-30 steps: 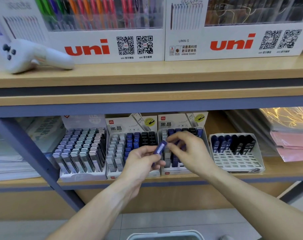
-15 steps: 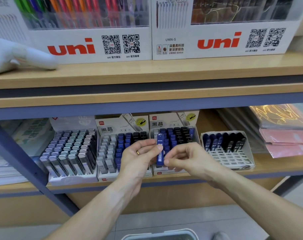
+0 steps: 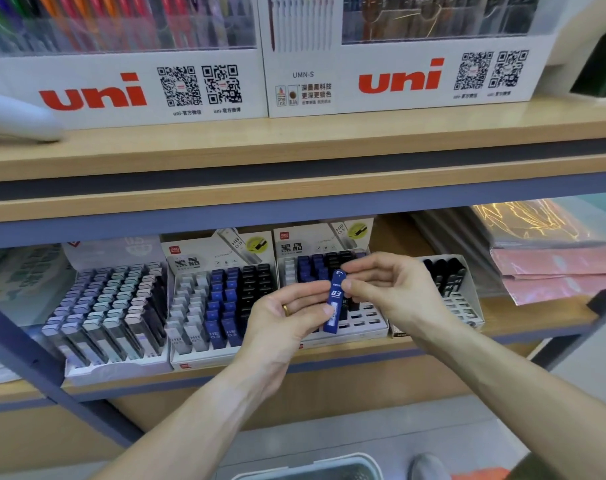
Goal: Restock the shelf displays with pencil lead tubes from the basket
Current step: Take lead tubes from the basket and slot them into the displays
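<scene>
Both hands, left [image 3: 287, 320] and right [image 3: 391, 289], pinch one blue tube [image 3: 335, 301], hiding trays at the shelf [image 3: 329, 355] edge; the basket [image 3: 308, 469] is cut off.

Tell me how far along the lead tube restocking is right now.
Mostly stocked: the left display and middle display look nearly full. In hand: both the left hand and right hand hold one blue tube upright. Left: empty slots in the third display and right tray.

four display boxes [image 3: 204, 299] sitting side by side on lower shelf [image 3: 329, 355]; basket [image 3: 308, 471] lying below, before shelf.
</scene>
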`<action>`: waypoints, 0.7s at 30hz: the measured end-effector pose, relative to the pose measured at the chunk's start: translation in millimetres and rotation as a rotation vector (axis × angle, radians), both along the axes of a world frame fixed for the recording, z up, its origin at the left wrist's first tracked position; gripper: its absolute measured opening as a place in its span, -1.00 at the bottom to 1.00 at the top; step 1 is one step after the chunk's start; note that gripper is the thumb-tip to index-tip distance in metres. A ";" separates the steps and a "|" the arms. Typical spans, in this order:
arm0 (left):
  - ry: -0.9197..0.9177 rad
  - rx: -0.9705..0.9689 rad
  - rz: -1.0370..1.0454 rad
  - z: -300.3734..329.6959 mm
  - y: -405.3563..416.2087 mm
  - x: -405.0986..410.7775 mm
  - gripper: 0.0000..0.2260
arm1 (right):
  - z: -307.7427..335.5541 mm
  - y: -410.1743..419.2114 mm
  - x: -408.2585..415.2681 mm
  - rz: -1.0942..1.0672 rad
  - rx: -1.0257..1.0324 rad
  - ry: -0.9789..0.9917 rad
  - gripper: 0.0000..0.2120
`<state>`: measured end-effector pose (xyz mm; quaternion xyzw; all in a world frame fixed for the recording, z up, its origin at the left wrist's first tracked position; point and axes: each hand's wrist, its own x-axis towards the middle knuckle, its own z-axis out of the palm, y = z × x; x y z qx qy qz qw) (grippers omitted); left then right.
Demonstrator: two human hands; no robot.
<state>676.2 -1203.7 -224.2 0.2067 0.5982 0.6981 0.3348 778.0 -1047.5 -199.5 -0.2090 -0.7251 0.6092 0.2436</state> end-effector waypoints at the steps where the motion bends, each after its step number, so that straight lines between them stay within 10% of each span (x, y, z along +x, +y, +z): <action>1: 0.004 0.000 -0.006 -0.9 1.4 1.2 -0.71 | -0.5 1.7 1.7 -0.010 -0.007 -0.003 -0.81; 13: 0.169 -0.002 -0.145 -7.8 32.6 16.9 -0.69 | 11.3 70.5 42.1 -0.287 0.333 -0.017 -0.77; 21: 0.857 -0.258 -0.260 -45.2 70.3 33.5 -0.63 | -25.4 111.9 59.2 -0.429 0.522 -0.254 -0.83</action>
